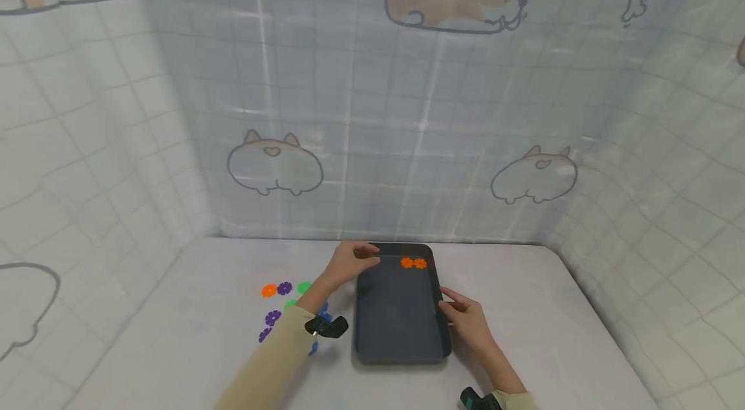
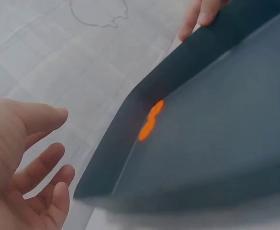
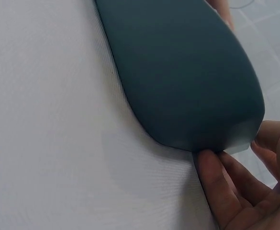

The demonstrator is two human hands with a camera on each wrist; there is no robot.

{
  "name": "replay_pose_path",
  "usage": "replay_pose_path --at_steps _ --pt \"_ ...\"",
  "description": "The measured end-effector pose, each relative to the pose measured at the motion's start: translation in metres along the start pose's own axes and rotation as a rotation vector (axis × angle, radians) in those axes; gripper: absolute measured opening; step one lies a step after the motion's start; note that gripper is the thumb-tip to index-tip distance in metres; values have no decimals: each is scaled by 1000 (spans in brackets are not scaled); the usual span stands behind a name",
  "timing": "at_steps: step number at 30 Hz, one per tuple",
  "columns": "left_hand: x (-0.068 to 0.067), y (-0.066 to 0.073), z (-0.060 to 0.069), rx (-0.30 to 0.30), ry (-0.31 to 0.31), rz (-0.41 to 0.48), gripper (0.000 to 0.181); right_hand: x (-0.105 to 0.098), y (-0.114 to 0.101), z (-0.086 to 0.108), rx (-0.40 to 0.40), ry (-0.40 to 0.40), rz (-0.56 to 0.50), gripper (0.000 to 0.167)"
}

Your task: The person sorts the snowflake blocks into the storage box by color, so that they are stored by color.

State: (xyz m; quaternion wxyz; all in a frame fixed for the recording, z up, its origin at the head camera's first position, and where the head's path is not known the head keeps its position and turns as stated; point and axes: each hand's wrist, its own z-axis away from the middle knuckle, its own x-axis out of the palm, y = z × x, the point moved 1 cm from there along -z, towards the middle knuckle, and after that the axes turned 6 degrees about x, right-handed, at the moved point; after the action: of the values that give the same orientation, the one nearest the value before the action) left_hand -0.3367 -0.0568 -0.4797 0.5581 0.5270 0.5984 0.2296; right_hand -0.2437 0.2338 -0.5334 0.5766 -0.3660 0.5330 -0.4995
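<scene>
A dark rectangular tray lies lengthwise on the white table. Two orange flower-shaped pieces sit side by side inside its far right part; the left wrist view shows the orange pieces close to the tray wall. My left hand hovers by the far left corner, its fingers loosely bent and holding nothing. My right hand grips the tray's right rim; in the right wrist view, the fingers of this hand touch the outer side of the tray, with the thumb by the rim.
Left of the tray, partly behind my left forearm, lie several flower-shaped pieces: orange, purple, green and blue. Patterned curtain-like sheets enclose the table at the back and both sides.
</scene>
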Motion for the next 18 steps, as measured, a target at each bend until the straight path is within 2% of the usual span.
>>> replay_pose_path --at_steps 6,15,18 --pt "-26 -13 26 -4 38 -68 20 3 1 0 3 3 17 41" --pt "-57 -35 65 -112 100 -140 21 1 1 5 10 21 35 42" --pt "-69 -43 79 -114 118 -190 22 1 0 6 -3 29 50 42"
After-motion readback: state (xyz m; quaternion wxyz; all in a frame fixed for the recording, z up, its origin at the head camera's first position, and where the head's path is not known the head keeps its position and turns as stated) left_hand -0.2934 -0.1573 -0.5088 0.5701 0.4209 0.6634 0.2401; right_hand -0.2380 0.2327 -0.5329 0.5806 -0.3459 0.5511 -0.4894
